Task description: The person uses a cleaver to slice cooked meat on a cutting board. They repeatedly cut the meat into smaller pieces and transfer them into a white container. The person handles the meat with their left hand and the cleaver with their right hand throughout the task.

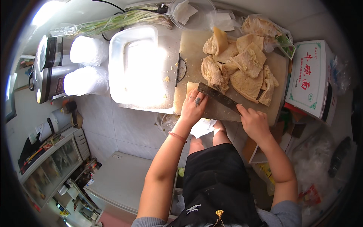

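Note:
My right hand [253, 122] grips the handle of a dark-bladed kitchen knife [219, 98], its blade lying slantwise over the cutting board [187, 62]. Beside the blade's far end, my left hand [194, 106] presses on a pale yellow slab of food [192, 86], mostly hidden under the fingers. Several large yellowish pieces, perhaps cooked tripe or skin [249, 61], are heaped on the board beyond the knife. Left of the board's black handle [178, 69], a white plastic tub [113, 68] stands in bright glare, with small crumbs [166, 79] near it.
A white printed carton [307, 73] stands at right, near a plastic bag of similar pieces [259, 25]. Wrapped green stalks [113, 22] and a clear round container [192, 14] line the back. Two white bagged stacks [86, 81] and a metal cooker [54, 71] stand left.

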Tool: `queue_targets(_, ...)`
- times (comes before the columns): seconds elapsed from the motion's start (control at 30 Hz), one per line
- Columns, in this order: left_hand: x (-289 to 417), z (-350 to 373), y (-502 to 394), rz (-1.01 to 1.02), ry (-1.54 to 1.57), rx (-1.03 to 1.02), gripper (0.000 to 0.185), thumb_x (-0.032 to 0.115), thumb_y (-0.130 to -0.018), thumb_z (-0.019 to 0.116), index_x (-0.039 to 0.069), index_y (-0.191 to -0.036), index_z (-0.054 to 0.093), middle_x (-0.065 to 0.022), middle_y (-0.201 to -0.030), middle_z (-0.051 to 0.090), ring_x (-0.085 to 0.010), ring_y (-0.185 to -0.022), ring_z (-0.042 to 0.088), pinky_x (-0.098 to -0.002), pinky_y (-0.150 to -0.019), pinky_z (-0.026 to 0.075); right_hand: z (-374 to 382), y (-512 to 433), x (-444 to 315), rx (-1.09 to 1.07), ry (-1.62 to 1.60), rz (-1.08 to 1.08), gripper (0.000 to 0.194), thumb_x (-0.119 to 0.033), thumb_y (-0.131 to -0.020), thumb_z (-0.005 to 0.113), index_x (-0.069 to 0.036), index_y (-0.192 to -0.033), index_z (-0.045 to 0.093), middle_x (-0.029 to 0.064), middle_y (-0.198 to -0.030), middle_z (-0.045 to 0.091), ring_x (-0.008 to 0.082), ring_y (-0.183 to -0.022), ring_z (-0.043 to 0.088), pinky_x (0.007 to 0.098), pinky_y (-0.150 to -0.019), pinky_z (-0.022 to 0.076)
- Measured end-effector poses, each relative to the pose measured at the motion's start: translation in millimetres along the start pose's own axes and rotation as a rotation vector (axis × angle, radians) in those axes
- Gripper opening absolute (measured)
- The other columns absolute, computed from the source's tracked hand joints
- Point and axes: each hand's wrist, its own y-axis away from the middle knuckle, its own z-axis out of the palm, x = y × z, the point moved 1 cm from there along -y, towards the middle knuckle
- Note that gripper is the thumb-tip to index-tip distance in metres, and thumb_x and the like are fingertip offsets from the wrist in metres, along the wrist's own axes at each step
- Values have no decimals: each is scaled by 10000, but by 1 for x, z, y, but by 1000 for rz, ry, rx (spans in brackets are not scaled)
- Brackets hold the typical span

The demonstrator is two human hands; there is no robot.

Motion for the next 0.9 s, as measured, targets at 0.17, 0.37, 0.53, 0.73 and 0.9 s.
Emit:
queue_targets(0.17, -13, 4, -3, 61, 20, -5, 219, 78, -774, 671, 22, -985, 688, -125, -1176, 632, -363, -1214, 563, -500, -1020, 488, 2, 6, -11, 8, 37, 21, 422, -125, -870, 665, -160, -1290, 651, 74, -767, 639, 317, -659, 664, 442, -644, 541)
queue_targets(0.37, -10, 3, 3, -30, 74, -84, 304, 94, -764, 688, 28, -1060, 673, -148, -1212, 617, -384, -1254, 534, -508, -1049, 474, 3, 3, -13, 78, 32, 1, 357, -132, -878, 631, -160, -1229, 689, 50, -703, 621, 285, -587, 663, 410, -587, 538)
queue_targets(0.53, -5, 3, 11, 36, 43, -24, 312, 99, -762, 699, 41, -1069, 693, -118, -1191, 636, -321, -1206, 579, -481, -1049, 474, -4, -4, -9, 44, -56, 31, 359, -132, -890, 624, -157, -1244, 681, 55, -708, 612, 282, -621, 665, 415, -616, 539)
queue_targets(0.73, -8, 15, 18, -6, 92, -64, 211, 98, -762, 681, 68, -970, 700, -85, -1133, 651, -302, -1116, 608, -444, -915, 525, -14, -6, -16, -38, 89, -63, 369, -127, -887, 598, -152, -1246, 679, 42, -736, 610, 250, -640, 675, 399, -646, 538)
queue_targets(0.9, -13, 24, 25, -9, 94, -28, 195, 107, -764, 678, 90, -957, 698, -77, -1104, 652, -296, -1077, 619, -430, -844, 532, 8, -21, -22, -60, 105, -55, 444, -91, -842, 674, -133, -1284, 661, 75, -740, 603, 296, -648, 658, 421, -644, 538)
